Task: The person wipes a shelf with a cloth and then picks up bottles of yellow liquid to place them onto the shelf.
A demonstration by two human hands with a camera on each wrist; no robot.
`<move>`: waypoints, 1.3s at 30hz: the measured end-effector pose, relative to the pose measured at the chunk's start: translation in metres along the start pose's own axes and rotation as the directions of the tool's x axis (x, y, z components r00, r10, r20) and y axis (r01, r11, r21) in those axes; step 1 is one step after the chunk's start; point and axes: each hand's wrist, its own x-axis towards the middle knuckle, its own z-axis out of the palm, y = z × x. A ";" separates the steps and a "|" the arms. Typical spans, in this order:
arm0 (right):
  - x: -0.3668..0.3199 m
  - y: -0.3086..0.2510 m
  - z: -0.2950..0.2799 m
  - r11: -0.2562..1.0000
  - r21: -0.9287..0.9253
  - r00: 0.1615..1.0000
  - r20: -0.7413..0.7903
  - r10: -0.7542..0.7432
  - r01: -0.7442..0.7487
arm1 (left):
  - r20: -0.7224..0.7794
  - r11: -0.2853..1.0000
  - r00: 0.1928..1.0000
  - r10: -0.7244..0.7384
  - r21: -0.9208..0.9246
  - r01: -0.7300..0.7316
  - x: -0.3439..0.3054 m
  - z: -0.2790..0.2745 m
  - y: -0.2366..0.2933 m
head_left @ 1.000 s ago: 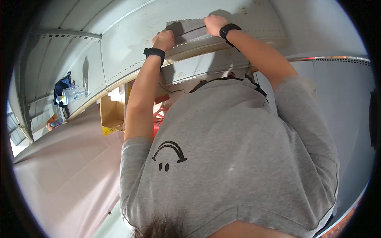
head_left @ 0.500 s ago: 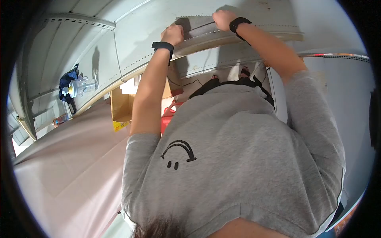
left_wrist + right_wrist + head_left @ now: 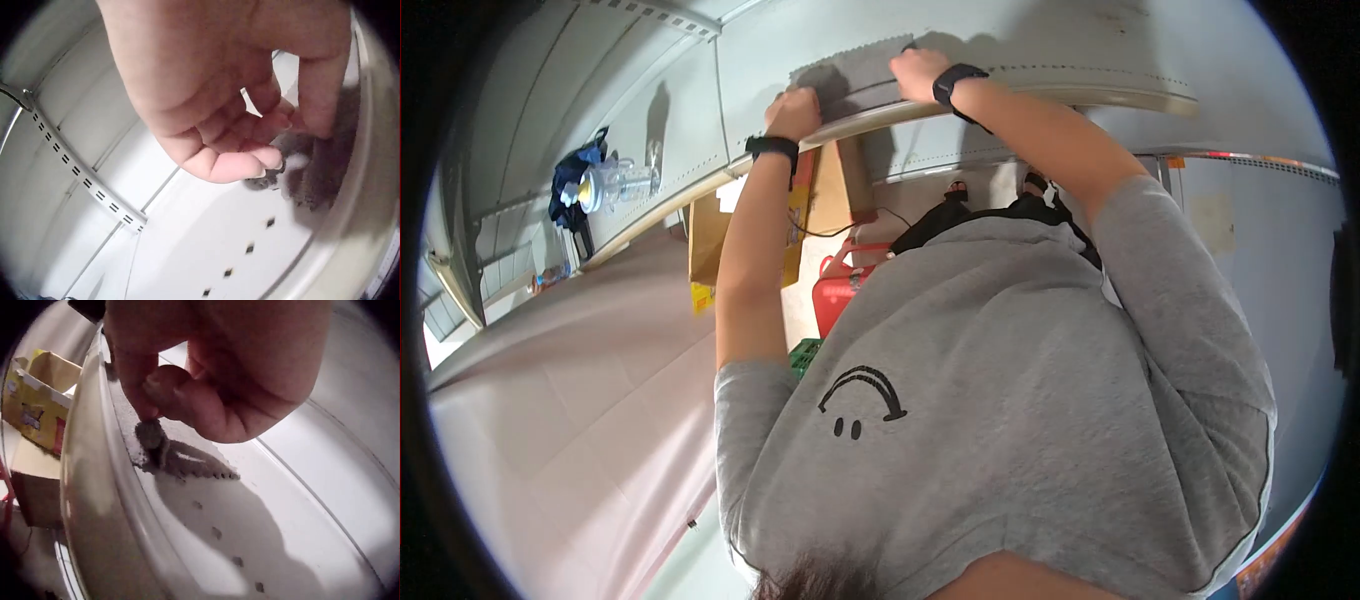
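Observation:
A grey cloth with a scalloped edge (image 3: pixel 855 72) lies on the white metal shelf (image 3: pixel 750 50), along its front lip. My left hand (image 3: pixel 794 114) pinches the cloth's left end; in the left wrist view the thumb and fingertips of that hand (image 3: pixel 231 94) meet at the dark cloth (image 3: pixel 325 162). At the other end my right hand (image 3: pixel 920 75) pinches a corner. The right wrist view has this hand (image 3: pixel 212 369) above the bunched corner of the cloth (image 3: pixel 150 440), gripped between thumb and fingers. Between the hands the cloth lies spread over the shelf.
Clear plastic bottles (image 3: pixel 615 186) and a dark blue item (image 3: pixel 572 185) are on the shelf at left. Below stand cardboard boxes (image 3: pixel 837 190), a red container (image 3: pixel 832 300) and a green basket (image 3: pixel 804 355). A pink sheet (image 3: pixel 580 380) hangs at lower left.
Both hands have moved left along the shelf with the cloth and slightly nearer its front lip. More of the boxes and the red container shows below, and the green basket has come into view.

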 end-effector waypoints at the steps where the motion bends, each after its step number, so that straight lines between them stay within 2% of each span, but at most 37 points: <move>1: 0.008 -0.005 0.001 1.000 -0.022 1.000 0.007 0.013 -0.013 | 0.007 1.000 1.000 -0.015 0.003 0.015 0.001 -0.004 -0.003; 2: 0.018 -0.007 0.000 0.998 -0.047 0.999 0.007 0.033 -0.033 | 0.000 1.000 1.000 -0.021 0.007 0.021 0.005 -0.005 -0.003; 4: 0.027 -0.012 -0.001 0.997 -0.075 1.000 -0.019 0.010 -0.012 | -0.098 0.984 0.984 -0.146 0.089 0.155 0.007 -0.002 -0.002; 6: 0.030 -0.016 -0.002 0.994 -0.109 0.999 -0.031 -0.012 0.009 | -0.108 0.979 0.978 -0.181 0.077 0.190 0.011 0.004 -0.009; 8: 0.033 -0.023 -0.003 0.989 -0.141 0.999 0.045 -0.030 0.036 | -0.019 0.970 0.969 -0.244 0.009 0.245 0.013 0.007 -0.017; 10: 0.031 -0.033 0.000 0.989 -0.136 0.997 0.060 -0.047 0.055 | 0.012 0.969 0.969 -0.246 0.027 0.245 0.006 0.006 -0.024; 12: 0.028 -0.043 0.002 0.992 -0.088 0.992 0.095 -0.085 0.094 | 0.055 0.961 0.965 -0.257 0.119 0.249 -0.005 -0.002 -0.029; 14: 0.028 -0.057 0.004 0.986 -0.070 0.986 0.085 -0.146 0.152 | 0.100 0.969 0.967 -0.233 0.105 0.223 -0.010 -0.005 -0.045; 16: 0.032 -0.070 0.007 0.989 -0.067 0.988 0.085 -0.126 0.132 | 0.216 0.959 0.937 -0.276 0.128 0.253 -0.006 -0.001 -0.058; 18: 0.037 -0.071 0.010 0.989 -0.058 0.987 0.088 -0.133 0.139 | 0.179 0.951 0.935 -0.306 0.098 0.292 -0.006 -0.001 -0.062; 21: 0.050 -0.065 0.007 0.990 -0.087 0.993 0.056 -0.108 0.113 | 0.011 0.956 0.958 -0.286 0.064 0.285 0.014 0.007 -0.073; 26: 0.076 -0.057 0.003 0.981 -0.190 0.998 0.048 -0.039 0.048 | -0.106 0.960 0.958 -0.266 0.057 0.273 0.023 -0.001 -0.068; 29: 0.086 -0.067 0.007 0.985 -0.161 0.998 0.002 -0.059 0.059 | -0.087 0.951 0.947 -0.308 0.008 0.310 0.022 0.009 -0.091; 30: 0.089 -0.071 0.010 0.985 -0.161 0.998 0.006 -0.069 0.069 | 0.019 0.942 0.942 -0.334 -0.029 0.335 0.020 0.013 -0.105; 32: 0.090 -0.080 0.010 0.976 -0.098 0.981 0.054 -0.188 0.192 | 0.187 0.933 0.926 -0.329 -0.086 0.349 0.010 0.010 -0.124; 36: 0.080 -0.108 0.020 0.965 -0.046 0.963 0.094 -0.252 0.257 | 0.227 0.934 0.913 -0.338 -0.034 0.355 -0.024 0.008 -0.135; 39: 0.080 -0.105 0.029 0.960 -0.023 0.958 0.068 -0.277 0.279 | 0.222 0.940 0.920 -0.324 -0.033 0.339 -0.030 0.015 -0.139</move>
